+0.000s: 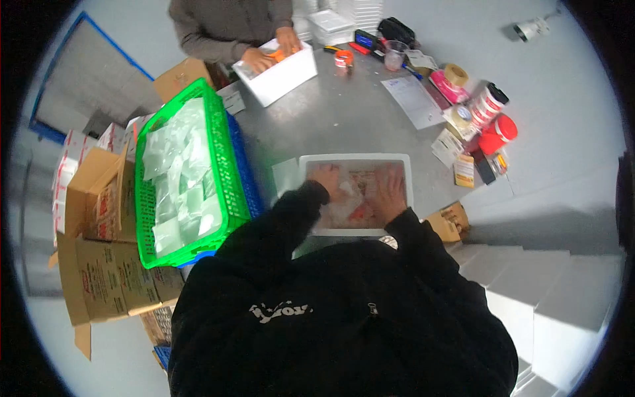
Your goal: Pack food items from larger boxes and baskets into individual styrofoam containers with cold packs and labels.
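A white foam box [356, 231] sits on the metal table in front of me. Inside are packed items [364, 181] with red and brown patches, and a crumpled clear plastic bag [349, 198] lies among them. My left hand [330, 179] reaches into the box's left side beside the plastic; blur hides whether it grips any. Along the right inner side, my right hand [390, 189] lies with fingers extended over the contents. Nothing shows in its grasp.
A green crate [225, 164] of clear plastic packs rests on a blue crate at left. Across the metal table [307, 124], a co-worker's hands [273, 52] work in another white foam box [285, 77]. Tape rolls [455, 74] and red-lidded containers [497, 133] stand at right; open cardboard boxes [94, 198] at left.
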### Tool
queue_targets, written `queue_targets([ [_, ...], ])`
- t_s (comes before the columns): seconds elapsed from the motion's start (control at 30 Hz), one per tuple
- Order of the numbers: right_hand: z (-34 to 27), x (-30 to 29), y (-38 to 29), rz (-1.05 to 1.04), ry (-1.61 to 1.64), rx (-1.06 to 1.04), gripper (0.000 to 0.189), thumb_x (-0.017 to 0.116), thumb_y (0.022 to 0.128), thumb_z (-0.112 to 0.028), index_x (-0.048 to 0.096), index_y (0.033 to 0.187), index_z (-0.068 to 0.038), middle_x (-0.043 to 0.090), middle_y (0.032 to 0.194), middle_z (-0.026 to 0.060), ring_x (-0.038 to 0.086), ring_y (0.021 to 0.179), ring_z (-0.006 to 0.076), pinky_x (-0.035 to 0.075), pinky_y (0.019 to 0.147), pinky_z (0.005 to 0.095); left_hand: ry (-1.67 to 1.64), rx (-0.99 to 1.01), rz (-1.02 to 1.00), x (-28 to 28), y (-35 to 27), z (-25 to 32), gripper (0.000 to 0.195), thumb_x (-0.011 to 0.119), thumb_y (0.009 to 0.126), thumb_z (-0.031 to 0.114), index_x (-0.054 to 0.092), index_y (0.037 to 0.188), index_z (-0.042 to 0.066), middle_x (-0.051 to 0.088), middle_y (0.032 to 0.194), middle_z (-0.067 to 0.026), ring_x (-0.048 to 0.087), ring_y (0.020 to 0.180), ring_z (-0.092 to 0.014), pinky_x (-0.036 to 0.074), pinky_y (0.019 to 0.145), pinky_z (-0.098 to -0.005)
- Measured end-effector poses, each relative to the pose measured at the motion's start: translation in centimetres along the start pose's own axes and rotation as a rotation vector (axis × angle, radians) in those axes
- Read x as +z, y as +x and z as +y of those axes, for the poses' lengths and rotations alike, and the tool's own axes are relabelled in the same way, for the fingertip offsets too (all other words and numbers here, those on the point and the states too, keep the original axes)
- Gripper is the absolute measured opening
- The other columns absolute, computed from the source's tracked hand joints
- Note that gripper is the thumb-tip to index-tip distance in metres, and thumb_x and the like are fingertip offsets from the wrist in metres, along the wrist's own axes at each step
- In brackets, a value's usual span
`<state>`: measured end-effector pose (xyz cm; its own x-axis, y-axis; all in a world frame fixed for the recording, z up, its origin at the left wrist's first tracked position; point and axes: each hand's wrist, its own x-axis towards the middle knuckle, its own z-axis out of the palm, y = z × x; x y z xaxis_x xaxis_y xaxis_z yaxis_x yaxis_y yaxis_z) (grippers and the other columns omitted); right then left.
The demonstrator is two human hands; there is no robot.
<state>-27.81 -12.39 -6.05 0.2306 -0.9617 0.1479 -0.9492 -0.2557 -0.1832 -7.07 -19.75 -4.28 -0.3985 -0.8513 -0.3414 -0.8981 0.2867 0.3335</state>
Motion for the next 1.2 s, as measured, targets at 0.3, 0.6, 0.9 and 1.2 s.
queue_targets([
  [0.3,2.3,1.4,2.2,-0.001,0.075,-0.25,0.042,0.076,0.073,-0.034,0.063,0.106,-0.011,0.03,0.139,0.0248,0.015,0.132,0.0545,0.009,0.108,0.0669,-0.132,0.239,0.408,4.1,-1.6,1.7,0.079,0.079,0.065,0.027,0.046,0.134,0.009,0.047,0.13,-0.017,0.046,0.118,-0.036,0.04,0.099,-0.0499],
  [0.6,-1.2,-4.2,1.4,-0.033,0.092,-0.127,0.069,0.075,0.077,-0.023,0.037,0.133,-0.007,0.028,0.139,0.0312,0.027,0.132,0.0512,0.028,0.107,0.0552,-0.523,0.045,0.982,-11.3,-18.5,-6.0,0.017,0.064,0.079,0.024,0.072,0.081,0.009,0.068,0.074,-0.0127,0.067,0.067,-0.028,0.054,0.062,-0.0364],
  [0.9,-5.7,-6.2,-0.6,0.214,0.462,0.057,0.034,0.068,0.083,-0.009,0.056,0.114,-0.003,0.047,0.129,0.0208,0.05,0.118,0.0382,0.044,0.096,0.0455,0.255,-0.653,1.205,-5.7,-16.6,-42.2,0.028,0.06,0.084,0.024,0.068,0.092,-0.002,0.067,0.086,-0.0216,0.066,0.084,-0.036,0.053,0.077,-0.043],
  [1.2,-4.4,-4.8,-1.9,0.307,0.595,0.192,0.021,0.062,0.086,-0.003,0.059,0.107,0.001,0.055,0.118,0.016,0.064,0.092,0.026,0.054,0.078,0.0337,-0.004,-0.938,0.407,-9.8,-12.9,-47.6,0.05,0.047,0.089,0.047,0.065,0.111,0.007,0.062,0.115,-0.022,0.059,0.11,-0.032,0.045,0.095,-0.0385],
])
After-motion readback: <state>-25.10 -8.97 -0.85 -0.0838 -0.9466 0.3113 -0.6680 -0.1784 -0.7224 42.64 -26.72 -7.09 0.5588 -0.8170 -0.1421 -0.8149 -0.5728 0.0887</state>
